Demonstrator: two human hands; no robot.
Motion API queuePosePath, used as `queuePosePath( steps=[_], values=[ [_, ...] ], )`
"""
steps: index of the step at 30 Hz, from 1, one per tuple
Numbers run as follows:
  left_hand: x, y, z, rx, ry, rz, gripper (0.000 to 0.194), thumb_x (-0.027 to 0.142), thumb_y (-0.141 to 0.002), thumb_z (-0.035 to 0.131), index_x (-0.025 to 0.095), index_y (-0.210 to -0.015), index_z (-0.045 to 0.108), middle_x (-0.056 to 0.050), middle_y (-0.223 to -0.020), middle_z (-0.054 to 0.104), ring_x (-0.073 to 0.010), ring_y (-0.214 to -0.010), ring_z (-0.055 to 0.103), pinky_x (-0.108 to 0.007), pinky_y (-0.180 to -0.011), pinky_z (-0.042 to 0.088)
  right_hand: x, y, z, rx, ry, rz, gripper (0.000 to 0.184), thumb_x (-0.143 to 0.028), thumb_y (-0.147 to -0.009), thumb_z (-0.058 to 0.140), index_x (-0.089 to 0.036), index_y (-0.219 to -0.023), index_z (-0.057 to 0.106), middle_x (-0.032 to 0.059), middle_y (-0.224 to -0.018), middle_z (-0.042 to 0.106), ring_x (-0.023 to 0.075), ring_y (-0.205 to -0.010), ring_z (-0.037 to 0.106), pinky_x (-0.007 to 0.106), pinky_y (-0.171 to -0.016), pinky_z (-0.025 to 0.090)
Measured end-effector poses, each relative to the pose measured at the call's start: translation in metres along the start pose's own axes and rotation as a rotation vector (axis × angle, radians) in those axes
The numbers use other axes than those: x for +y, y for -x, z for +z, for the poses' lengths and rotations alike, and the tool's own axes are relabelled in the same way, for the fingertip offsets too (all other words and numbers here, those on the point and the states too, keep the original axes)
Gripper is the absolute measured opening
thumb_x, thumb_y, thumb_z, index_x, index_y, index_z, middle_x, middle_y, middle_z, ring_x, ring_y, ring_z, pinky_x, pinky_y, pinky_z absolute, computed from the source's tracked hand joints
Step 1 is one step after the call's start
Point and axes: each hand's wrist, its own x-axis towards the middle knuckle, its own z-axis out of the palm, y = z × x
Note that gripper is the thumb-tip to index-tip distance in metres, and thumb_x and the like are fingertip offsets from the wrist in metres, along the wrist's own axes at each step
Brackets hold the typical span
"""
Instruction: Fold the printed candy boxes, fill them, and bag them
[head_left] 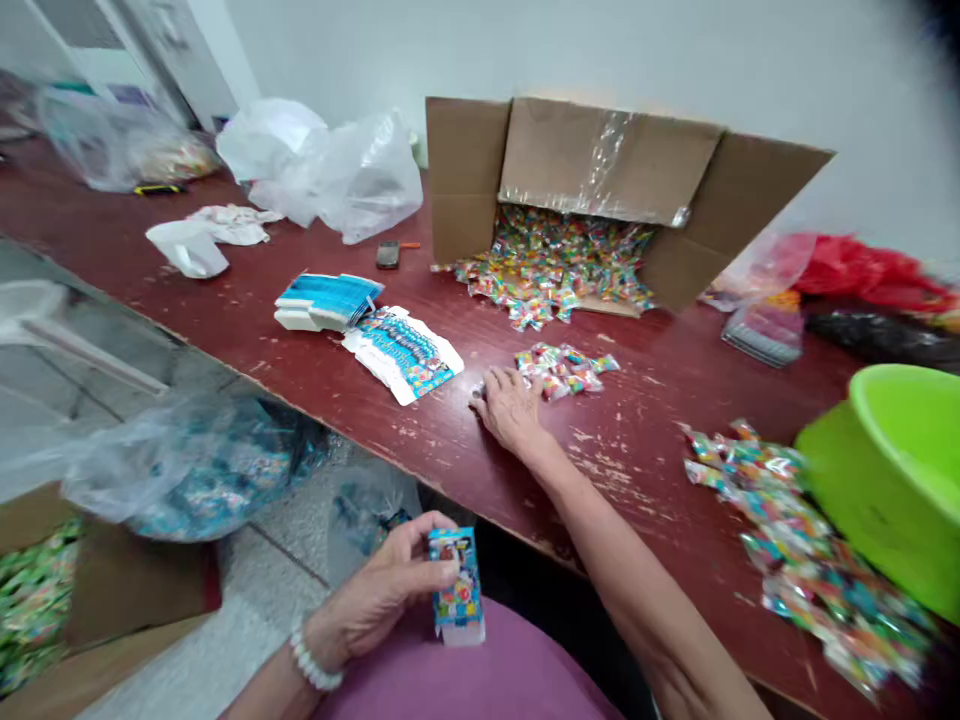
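Observation:
My left hand (390, 585) holds a small blue printed box (456, 585) upright over my lap, below the table edge. My right hand (510, 405) reaches across the dark red table (300, 345) and rests palm down, fingers spread, beside a small pile of colourful wrapped candies (566, 368). Whether it grips a candy I cannot tell. Flat blue printed boxes (401, 350) and a stack of them (326, 298) lie to the left of that hand.
An open cardboard box (600, 165) on its side spills candies at the back. A green basin (892, 475) and a larger candy heap (795, 540) sit right. Plastic bags (330, 170), a phone (388, 254), and a floor bag of boxes (202, 470) lie left.

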Motion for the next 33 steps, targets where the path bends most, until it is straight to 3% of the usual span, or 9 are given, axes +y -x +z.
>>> queuePosePath(
  steps=[5,9,11,14,17,21,27,30,33],
  values=[
    [0.011,0.014,-0.059,-0.022,-0.617,-0.052,0.042,0.032,-0.068,0.078,0.021,-0.104,0.061,0.002,-0.087,0.059,-0.0144,-0.079,0.052,-0.024,-0.069,0.042,-0.008,0.024,0.005,-0.029,-0.059,-0.083,0.024,-0.011,-0.098,0.047,-0.013,-0.11,0.067,0.0175,-0.108,0.073,0.0317,-0.108,0.057,0.049,-0.097,0.037],
    [0.012,0.015,-0.07,-0.217,-0.717,-0.287,0.033,0.025,-0.064,0.072,0.019,-0.095,0.065,0.002,-0.08,0.062,-0.014,-0.069,0.054,-0.023,-0.06,0.042,-0.004,0.037,0.002,0.015,-0.153,-0.008,0.03,-0.014,-0.1,0.04,-0.011,-0.121,0.061,0.0167,-0.101,0.072,0.0272,-0.095,0.062,0.04,-0.086,0.045],
    [0.014,0.011,-0.064,-0.192,-0.599,-0.217,0.031,0.03,-0.069,0.072,0.019,-0.095,0.062,0.003,-0.078,0.061,-0.0126,-0.067,0.054,-0.022,-0.058,0.041,-0.001,0.046,-0.006,0.035,-0.376,0.129,0.031,-0.021,-0.101,0.039,-0.012,-0.126,0.056,0.0123,-0.094,0.071,0.023,-0.082,0.064,0.035,-0.075,0.048],
    [0.023,0.003,-0.045,-0.043,-0.389,-0.018,0.037,0.041,-0.083,0.067,0.019,-0.111,0.055,-0.002,-0.093,0.066,-0.0137,-0.074,0.062,-0.022,-0.061,0.043,-0.005,0.064,-0.028,-0.053,-1.027,0.366,0.031,-0.042,-0.099,0.049,-0.017,-0.116,0.058,0.0027,-0.081,0.067,0.0172,-0.068,0.061,0.027,-0.061,0.047],
    [0.034,-0.007,-0.024,0.056,-0.311,0.115,0.04,0.039,-0.086,0.065,0.019,-0.117,0.05,-0.006,-0.101,0.067,-0.0146,-0.076,0.067,-0.021,-0.06,0.043,-0.017,0.083,-0.051,-0.179,-1.387,0.393,0.033,-0.049,-0.091,0.063,-0.019,-0.106,0.063,0.0011,-0.084,0.067,0.0141,-0.069,0.06,0.025,-0.063,0.047],
    [0.037,-0.014,-0.005,0.001,-0.299,0.16,0.038,0.035,-0.086,0.065,0.019,-0.118,0.051,-0.005,-0.097,0.067,-0.0116,-0.067,0.064,-0.021,-0.057,0.044,-0.03,0.103,-0.059,-0.188,-1.394,0.305,0.029,-0.046,-0.09,0.067,-0.021,-0.103,0.068,0.0027,-0.095,0.071,0.0166,-0.083,0.064,0.03,-0.077,0.051],
    [0.029,-0.014,0.007,-0.01,-0.246,0.186,0.03,0.029,-0.084,0.066,0.021,-0.111,0.056,0.0,-0.09,0.066,-0.0089,-0.061,0.061,-0.02,-0.056,0.049,-0.03,0.119,-0.054,-0.157,-1.219,0.182,0.02,-0.041,-0.09,0.068,-0.024,-0.095,0.077,0.0029,-0.091,0.065,0.018,-0.082,0.061,0.032,-0.076,0.049],
    [0.028,-0.018,0.014,0.085,-0.101,0.181,0.041,0.048,-0.086,0.064,0.019,-0.115,0.059,-0.003,-0.084,0.067,-0.0133,-0.06,0.062,-0.023,-0.051,0.051,-0.028,0.118,-0.058,-0.147,-1.228,0.129,0.023,-0.044,-0.092,0.065,-0.026,-0.092,0.079,0.0041,-0.094,0.062,0.0188,-0.087,0.06,0.032,-0.077,0.048],
    [0.027,-0.022,0.019,0.177,-0.01,0.161,0.062,0.069,-0.085,0.056,0.012,-0.107,0.066,-0.008,-0.078,0.068,-0.0158,-0.057,0.062,-0.025,-0.047,0.051,-0.028,0.116,-0.058,-0.172,-1.376,0.278,0.025,-0.047,-0.084,0.073,-0.022,-0.083,0.075,0.0043,-0.093,0.063,0.0188,-0.085,0.06,0.031,-0.073,0.048]
  ],
)
